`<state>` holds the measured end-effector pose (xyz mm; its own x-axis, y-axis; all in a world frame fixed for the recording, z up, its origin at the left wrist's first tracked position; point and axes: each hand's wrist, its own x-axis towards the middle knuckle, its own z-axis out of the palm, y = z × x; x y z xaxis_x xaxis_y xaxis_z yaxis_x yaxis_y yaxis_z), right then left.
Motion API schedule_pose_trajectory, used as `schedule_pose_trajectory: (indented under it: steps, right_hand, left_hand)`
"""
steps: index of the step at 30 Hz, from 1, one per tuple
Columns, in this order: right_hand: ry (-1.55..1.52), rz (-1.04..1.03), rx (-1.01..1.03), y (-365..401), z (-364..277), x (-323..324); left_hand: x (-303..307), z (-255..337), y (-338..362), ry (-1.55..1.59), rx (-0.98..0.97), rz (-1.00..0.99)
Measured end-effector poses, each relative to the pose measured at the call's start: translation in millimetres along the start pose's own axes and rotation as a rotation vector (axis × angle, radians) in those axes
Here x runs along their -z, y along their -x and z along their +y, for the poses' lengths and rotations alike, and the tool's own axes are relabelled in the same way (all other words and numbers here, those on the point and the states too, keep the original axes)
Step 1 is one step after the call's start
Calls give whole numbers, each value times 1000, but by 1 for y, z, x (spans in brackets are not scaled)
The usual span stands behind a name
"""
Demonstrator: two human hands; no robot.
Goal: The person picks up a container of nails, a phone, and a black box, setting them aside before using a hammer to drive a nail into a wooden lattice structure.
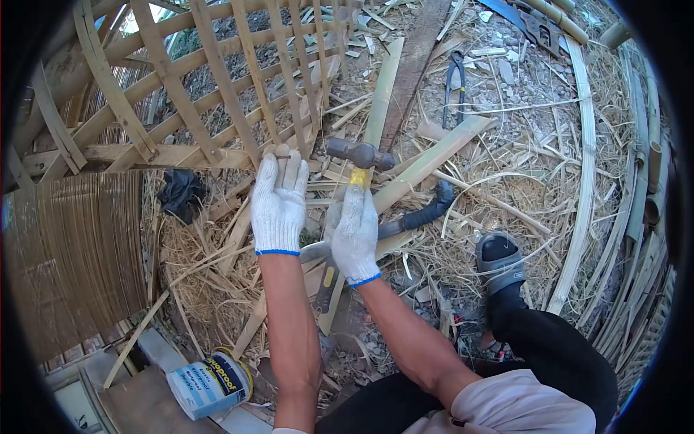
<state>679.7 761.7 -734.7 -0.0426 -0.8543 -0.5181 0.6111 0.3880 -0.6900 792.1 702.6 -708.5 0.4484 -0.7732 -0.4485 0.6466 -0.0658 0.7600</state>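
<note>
My right hand [353,235], in a white knit glove with a blue cuff, is closed around the yellow-wrapped handle of a hammer [359,154]. The hammer's dark head lies crosswise just beyond the fingers. To its left, my left hand [278,210], gloved the same way, has its fingertips closed at the lower corner of a slatted bamboo lattice [235,155]. Whether a nail is also pinched there is too small to tell. The lattice stands tilted at the upper left.
Bamboo strips [434,163] and shavings litter the rubble ground. Pliers [454,85] and a handsaw [531,27] lie farther off. A dark-gripped tool [430,210] and a machete-like handle [327,286] lie near my right hand. A paint bucket [210,385] sits lower left, a black bag [181,195] beyond.
</note>
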Motion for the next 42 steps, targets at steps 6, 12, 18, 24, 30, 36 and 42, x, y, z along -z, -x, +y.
schedule_pose_trajectory:
  steps: [6, 12, 18, 24, 30, 36, 42]
  right_hand:
    - [557, -6, 396, -2, 17, -26]
    - [432, 30, 331, 7, 7, -18]
    - [450, -133, 134, -9, 1, -14]
    - [246, 23, 162, 8, -2, -23]
    - [-23, -10, -23, 7, -7, -14]
    - [544, -215, 169, -12, -14, -5]
    - [412, -166, 281, -9, -6, -17]
  left_hand:
    - [4, -1, -8, -2, 4, -87]
    - [-3, -1, 0, 11, -36, -44]
    - [0, -3, -6, -13, -58, -57]
    - [0, -2, -7, 25, -16, 1]
    - [-3, 1, -2, 45, -17, -40]
    - [-3, 0, -4, 21, -46, -19]
    - [-5, 0, -3, 37, -38, 0]
